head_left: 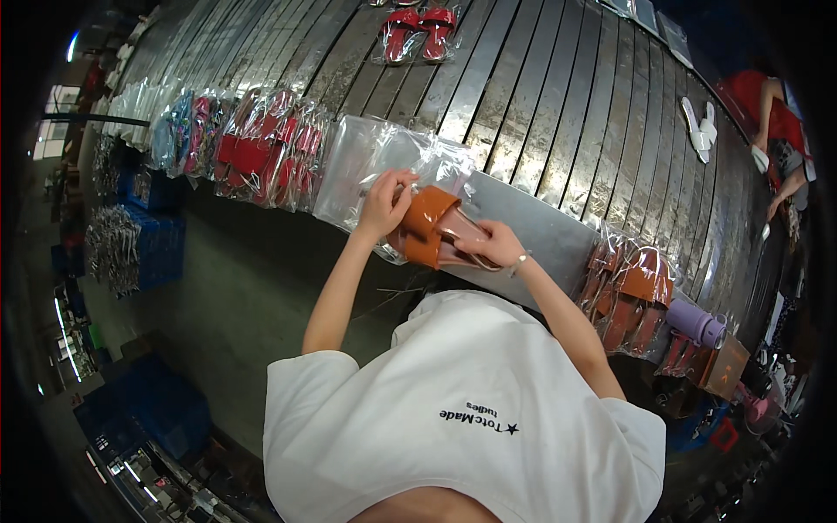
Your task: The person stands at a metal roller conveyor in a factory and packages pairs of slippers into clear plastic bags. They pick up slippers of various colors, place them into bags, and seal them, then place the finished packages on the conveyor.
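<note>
A pair of tan-orange slide sandals [427,225] is held low over the metal ledge [536,213] at the conveyor's near edge. My right hand [493,245] grips the sandals at their heel end. My left hand [387,206] is closed with bent fingers on a clear plastic bag [381,247] at the toe end, which lies partly inside the plastic. Just beyond my left hand, a stack of flat clear bags [356,150] rests on the ledge. What lies under the left fingers is partly hidden.
The slatted metal conveyor [532,96] runs across, carrying red sandals [418,35] and white sandals [698,129]. Bagged red sandals [270,152] line the left edge; bagged brown sandals [628,292] and a purple roll-shaped item [695,322] stand right. Another person [776,131] works at the far right.
</note>
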A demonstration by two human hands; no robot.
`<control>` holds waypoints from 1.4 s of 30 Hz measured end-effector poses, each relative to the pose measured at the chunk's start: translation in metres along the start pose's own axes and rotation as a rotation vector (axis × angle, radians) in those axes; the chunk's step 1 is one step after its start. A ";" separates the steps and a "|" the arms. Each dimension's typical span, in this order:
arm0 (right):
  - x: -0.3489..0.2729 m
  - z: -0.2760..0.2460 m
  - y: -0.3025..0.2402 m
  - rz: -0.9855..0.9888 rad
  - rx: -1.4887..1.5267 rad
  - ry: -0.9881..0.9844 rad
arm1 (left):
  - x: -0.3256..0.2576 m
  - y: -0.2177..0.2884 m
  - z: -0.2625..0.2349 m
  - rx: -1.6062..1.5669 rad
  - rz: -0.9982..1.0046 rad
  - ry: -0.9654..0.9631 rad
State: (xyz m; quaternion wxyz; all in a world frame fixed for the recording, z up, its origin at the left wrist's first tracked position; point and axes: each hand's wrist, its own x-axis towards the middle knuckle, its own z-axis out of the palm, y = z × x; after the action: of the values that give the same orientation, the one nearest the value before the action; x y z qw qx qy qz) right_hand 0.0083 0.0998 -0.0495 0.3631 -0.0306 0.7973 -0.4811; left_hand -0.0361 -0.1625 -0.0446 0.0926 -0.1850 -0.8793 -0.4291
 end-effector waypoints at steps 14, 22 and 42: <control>0.035 -0.012 0.044 -0.644 -0.353 0.853 | 0.022 0.135 0.062 0.042 0.510 -0.249; -0.053 -0.068 -0.053 -0.361 0.724 0.911 | 0.031 0.149 0.098 -0.623 -0.347 0.203; -0.097 -0.103 -0.048 -0.346 1.165 1.149 | 0.038 0.192 0.082 -0.458 -0.008 -0.727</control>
State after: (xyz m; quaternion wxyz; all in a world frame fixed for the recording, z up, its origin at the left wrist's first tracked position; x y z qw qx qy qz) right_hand 0.0026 0.1892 0.0704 -0.2213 0.2901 0.4663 -0.8059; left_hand 0.0066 0.0196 0.0558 -0.2684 -0.3365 -0.7376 -0.5203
